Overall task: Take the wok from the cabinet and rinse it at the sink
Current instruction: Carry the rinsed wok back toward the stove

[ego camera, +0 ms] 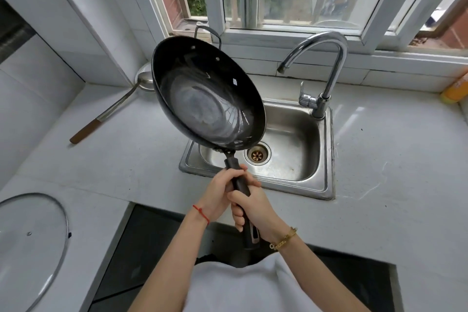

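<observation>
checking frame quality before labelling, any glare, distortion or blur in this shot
Head view: daylight from the window glares in streaks on the black round metal wok, which both hands hold; highlights on the curved chrome faucet; wide-angle lens bends the white counter edges; the clear glass lid at the corner is stretched; overall slightly soft.

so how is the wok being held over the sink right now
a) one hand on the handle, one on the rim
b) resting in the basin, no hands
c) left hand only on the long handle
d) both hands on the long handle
d: the left hand and right hand both wrap the wok's long handle, holding it tilted above the sink.
</observation>
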Action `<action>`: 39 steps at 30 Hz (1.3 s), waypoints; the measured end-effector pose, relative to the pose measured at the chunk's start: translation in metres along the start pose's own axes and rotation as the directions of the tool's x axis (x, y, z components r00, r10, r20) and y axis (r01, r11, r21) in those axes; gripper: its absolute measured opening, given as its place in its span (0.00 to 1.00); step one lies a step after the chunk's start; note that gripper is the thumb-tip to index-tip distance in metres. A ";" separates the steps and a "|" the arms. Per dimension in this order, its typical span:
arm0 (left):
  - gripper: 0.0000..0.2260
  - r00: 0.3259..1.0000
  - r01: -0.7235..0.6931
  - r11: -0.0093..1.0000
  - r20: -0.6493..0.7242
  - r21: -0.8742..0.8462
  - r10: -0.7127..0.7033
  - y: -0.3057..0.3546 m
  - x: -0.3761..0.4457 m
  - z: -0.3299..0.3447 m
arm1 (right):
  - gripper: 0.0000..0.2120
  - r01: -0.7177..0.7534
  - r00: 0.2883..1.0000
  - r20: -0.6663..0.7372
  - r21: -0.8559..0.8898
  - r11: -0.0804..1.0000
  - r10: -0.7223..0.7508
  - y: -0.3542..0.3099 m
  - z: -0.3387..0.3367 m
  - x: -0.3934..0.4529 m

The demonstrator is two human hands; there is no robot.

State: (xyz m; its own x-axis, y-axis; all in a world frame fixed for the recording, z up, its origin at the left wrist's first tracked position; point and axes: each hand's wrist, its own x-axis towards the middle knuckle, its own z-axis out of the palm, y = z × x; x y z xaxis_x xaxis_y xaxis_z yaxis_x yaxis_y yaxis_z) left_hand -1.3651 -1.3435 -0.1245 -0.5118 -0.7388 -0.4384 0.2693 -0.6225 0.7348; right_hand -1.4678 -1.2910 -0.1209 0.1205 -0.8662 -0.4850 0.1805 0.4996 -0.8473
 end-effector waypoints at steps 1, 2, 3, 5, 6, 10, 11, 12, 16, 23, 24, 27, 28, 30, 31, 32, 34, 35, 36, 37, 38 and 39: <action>0.08 1.000 0.009 1.000 -0.008 -0.011 -0.009 0.000 0.000 -0.003 | 0.09 0.013 1.000 -0.016 -0.045 0.999 -0.014 0.001 0.002 0.001; 0.09 1.000 0.018 1.000 -0.016 -0.015 -0.018 0.000 -0.001 -0.006 | 0.09 0.020 0.999 -0.035 -0.083 0.996 -0.023 0.002 0.005 0.002; 0.10 0.999 0.026 1.000 -0.022 -0.016 -0.026 0.000 -0.001 -0.010 | 0.09 0.024 0.998 -0.053 -0.120 0.992 -0.030 0.004 0.009 0.004; 0.11 0.999 0.036 0.999 -0.041 0.009 -0.036 0.000 -0.002 -0.019 | 0.09 0.032 0.995 -0.084 -0.189 0.981 -0.049 0.008 0.018 0.007; 0.12 0.998 0.041 0.999 -0.055 0.034 -0.039 0.000 -0.004 -0.025 | 0.09 0.037 0.993 -0.101 -0.218 0.975 -0.060 0.010 0.023 0.008; 0.12 0.996 0.057 0.989 -0.076 0.134 -0.047 0.003 -0.013 -0.053 | 0.08 0.028 0.982 -0.173 -0.283 0.959 -0.079 0.020 0.049 0.009; 0.12 0.996 0.059 0.988 -0.072 0.146 -0.049 0.004 -0.017 -0.060 | 0.07 0.029 0.979 -0.185 -0.287 0.957 -0.085 0.022 0.056 0.008; 0.12 0.996 0.063 0.987 -0.071 0.150 -0.053 0.006 -0.020 -0.067 | 0.06 0.033 0.976 -0.198 -0.283 0.958 -0.092 0.025 0.064 0.008; 0.14 0.997 0.069 0.980 -0.042 0.187 -0.063 0.013 -0.034 -0.092 | 0.04 0.058 0.956 -0.261 -0.281 0.958 -0.135 0.032 0.098 0.006; 0.08 0.995 0.019 0.972 0.093 0.235 -0.041 0.037 -0.059 -0.115 | 0.01 0.095 0.912 -0.360 -0.281 0.955 -0.196 0.032 0.144 0.002; 0.08 0.992 0.008 0.973 0.118 0.229 -0.036 0.041 -0.062 -0.115 | 0.01 0.108 0.904 -0.369 -0.287 0.952 -0.214 0.031 0.150 -0.001; 0.07 0.980 -0.031 0.971 0.199 0.237 -0.017 0.052 -0.072 -0.113 | 0.02 0.151 0.880 -0.394 -0.299 0.942 -0.266 0.025 0.162 -0.012; 0.07 0.973 -0.040 0.971 0.231 0.236 -0.016 0.054 -0.076 -0.112 | 0.02 0.159 0.872 -0.404 -0.302 0.940 -0.278 0.024 0.165 -0.016; 0.08 0.956 -0.052 0.973 0.294 0.224 -0.016 0.058 -0.082 -0.107 | 0.02 0.170 0.852 -0.431 -0.309 0.936 -0.298 0.020 0.170 -0.026; 0.08 0.948 -0.059 0.973 0.319 0.223 -0.016 0.059 -0.085 -0.103 | 0.03 0.177 0.839 -0.448 -0.314 0.933 -0.309 0.019 0.172 -0.031; 0.08 0.940 -0.065 0.973 0.341 0.223 -0.016 0.060 -0.088 -0.100 | 0.03 0.185 0.826 -0.463 -0.317 0.930 -0.322 0.018 0.174 -0.036; 0.07 0.922 -0.076 0.970 0.386 0.232 -0.020 0.061 -0.094 -0.091 | 0.04 0.202 0.801 -0.492 -0.314 0.928 -0.341 0.016 0.177 -0.047; 0.06 0.911 -0.082 0.967 0.411 0.241 -0.025 0.061 -0.097 -0.087 | 0.04 0.209 0.789 -0.508 -0.308 0.928 -0.346 0.017 0.178 -0.053; 0.05 0.900 -0.088 0.964 0.434 0.253 -0.032 0.060 -0.100 -0.083 | 0.03 0.212 0.777 -0.526 -0.298 0.931 -0.345 0.017 0.178 -0.059; 0.05 0.889 -0.097 0.959 0.456 0.267 -0.037 0.058 -0.103 -0.079 | 0.03 0.212 0.766 -0.545 -0.286 0.934 -0.341 0.018 0.178 -0.064; 0.06 0.879 -0.103 0.954 0.475 0.282 -0.045 0.056 -0.105 -0.074 | 0.03 0.212 0.755 -0.563 -0.275 0.938 -0.336 0.019 0.178 -0.070; 0.07 0.869 -0.106 0.950 0.491 0.295 -0.056 0.054 -0.107 -0.070 | 0.03 0.212 0.743 -0.582 -0.264 0.941 -0.331 0.021 0.177 -0.075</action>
State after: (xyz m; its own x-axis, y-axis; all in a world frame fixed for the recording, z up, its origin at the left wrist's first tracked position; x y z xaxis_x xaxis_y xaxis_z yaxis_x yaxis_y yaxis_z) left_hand -1.2386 -1.3159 -0.0738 -0.8609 -0.4802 -0.1679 0.0688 -0.4369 0.8969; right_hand -1.3001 -1.2133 -0.0636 -0.5384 -0.8170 -0.2063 -0.0619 0.2825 -0.9573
